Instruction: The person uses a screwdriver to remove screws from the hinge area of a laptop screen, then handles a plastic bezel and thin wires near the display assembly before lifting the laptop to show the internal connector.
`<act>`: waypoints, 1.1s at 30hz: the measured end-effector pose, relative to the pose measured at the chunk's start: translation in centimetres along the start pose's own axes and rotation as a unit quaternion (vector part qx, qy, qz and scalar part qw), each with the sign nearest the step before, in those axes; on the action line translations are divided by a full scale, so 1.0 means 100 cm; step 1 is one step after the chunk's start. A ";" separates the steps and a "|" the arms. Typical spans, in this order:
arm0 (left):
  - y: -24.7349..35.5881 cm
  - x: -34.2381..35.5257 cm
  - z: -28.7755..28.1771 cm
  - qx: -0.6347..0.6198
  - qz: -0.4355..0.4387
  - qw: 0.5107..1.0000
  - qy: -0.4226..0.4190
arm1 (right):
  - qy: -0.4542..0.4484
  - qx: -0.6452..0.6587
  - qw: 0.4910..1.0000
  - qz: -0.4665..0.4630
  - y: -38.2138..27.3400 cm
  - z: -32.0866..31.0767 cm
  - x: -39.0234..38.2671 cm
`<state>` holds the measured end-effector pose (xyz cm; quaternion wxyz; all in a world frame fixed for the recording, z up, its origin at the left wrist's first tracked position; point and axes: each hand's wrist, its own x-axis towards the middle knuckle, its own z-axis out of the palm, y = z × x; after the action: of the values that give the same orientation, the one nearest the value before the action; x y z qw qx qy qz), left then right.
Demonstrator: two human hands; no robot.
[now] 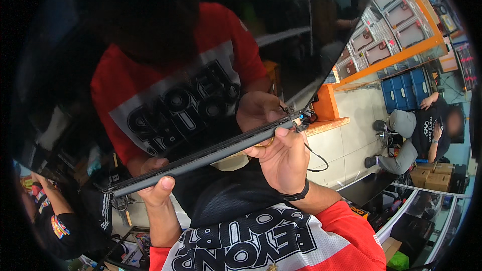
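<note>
A large glossy black flat screen [201, 35] fills the upper left and mirrors my red-and-grey shirt and my hands. Along its near edge runs a long dark grey frame strip [201, 163], with a narrow slotted gap beside the glass. My left hand [159, 193] grips the strip near its left end, thumb on the front face and fingers behind. Toward the right end, my right hand [283, 163] pinches the same edge with its thumb at the seam; its other fingers pass underneath, partly hidden. Close to the right thumb, small parts and a thin black cable [321, 163] show at the screen's corner.
Beyond the screen at right stands an orange-framed display case [391, 57] with boxed goods. Blue drawers [405, 90] and a seated person [422, 130] are further right, near cardboard boxes [432, 176]. Another person [68, 226] is at lower left. A glass counter [416, 216] lies lower right.
</note>
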<state>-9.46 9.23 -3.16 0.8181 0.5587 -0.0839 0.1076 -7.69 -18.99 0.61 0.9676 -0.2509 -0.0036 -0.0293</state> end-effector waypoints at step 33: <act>0.000 0.013 0.032 0.019 0.020 0.998 -0.048 | 0.005 -0.038 0.994 0.106 0.004 0.013 0.003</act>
<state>-8.24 6.33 -1.67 0.8000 0.5769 -0.1320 0.0983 -7.34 -18.01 1.50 0.9550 -0.2862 0.0293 0.0723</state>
